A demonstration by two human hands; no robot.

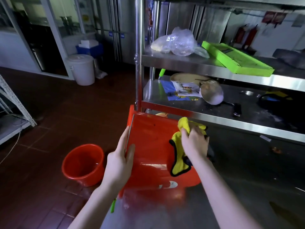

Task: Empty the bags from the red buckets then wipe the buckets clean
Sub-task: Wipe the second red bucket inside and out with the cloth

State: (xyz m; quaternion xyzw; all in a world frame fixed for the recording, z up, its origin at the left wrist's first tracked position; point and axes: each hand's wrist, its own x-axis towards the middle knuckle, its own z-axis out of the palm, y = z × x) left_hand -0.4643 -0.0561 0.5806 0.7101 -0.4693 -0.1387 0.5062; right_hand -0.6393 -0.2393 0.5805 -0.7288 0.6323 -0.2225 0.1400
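Observation:
A red bucket (148, 146) lies on its side on the steel table, its rim toward the left. My left hand (121, 159) grips that rim and its thin metal handle. My right hand (194, 142) holds a yellow cloth (179, 156) with a dark border and presses it against the bucket's outer wall. A second red bucket (83, 164) stands upright on the tiled floor to the left; its inside looks bare. A clear plastic bag (176, 42) lies on the upper shelf.
A steel rack's post (138, 63) rises just behind the bucket. Its shelves carry a green tray (236, 58), papers and a round pan (212, 93). A white lidded pail (81, 68) stands on the floor at the back. A metal shelf frame (11, 109) is at the left.

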